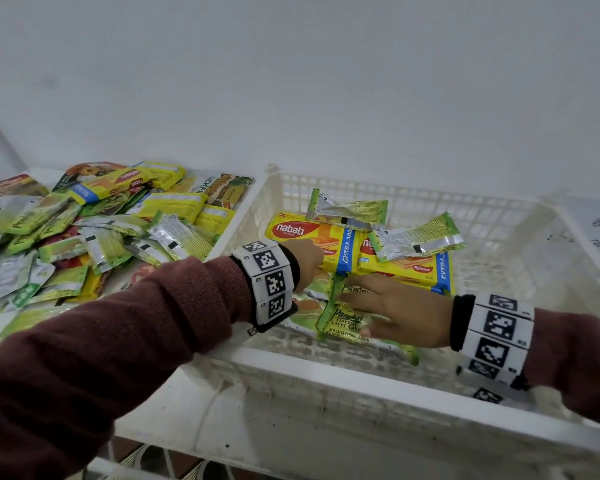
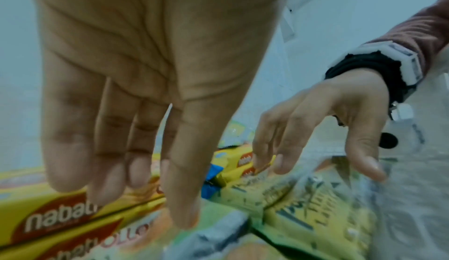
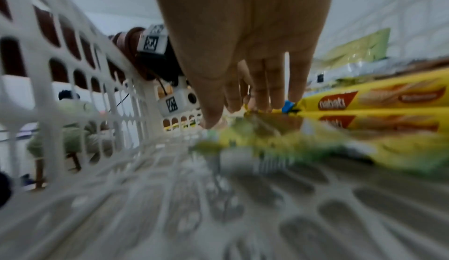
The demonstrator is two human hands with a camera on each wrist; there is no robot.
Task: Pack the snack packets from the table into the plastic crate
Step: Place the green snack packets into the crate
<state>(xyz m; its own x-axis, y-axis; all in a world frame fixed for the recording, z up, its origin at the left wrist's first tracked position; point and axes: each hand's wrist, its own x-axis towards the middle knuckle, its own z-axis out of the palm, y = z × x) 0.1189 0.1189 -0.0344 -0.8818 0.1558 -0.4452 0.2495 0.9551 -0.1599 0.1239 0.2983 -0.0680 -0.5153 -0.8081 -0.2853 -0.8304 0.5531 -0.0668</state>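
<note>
A white plastic crate stands on the right of the table and holds yellow Nabati wafer packets and green pandan cake packets. My left hand reaches down inside the crate; in the left wrist view its fingers hang straight over a Nabati packet and hold nothing. My right hand lies flat, its fingertips touching a pandan packet. The right wrist view is blurred and shows that hand over a green packet.
A loose pile of several snack packets covers the table left of the crate. A white wall rises close behind. A printed paper lies beyond the crate's right side. The crate's slotted floor is bare near its front wall.
</note>
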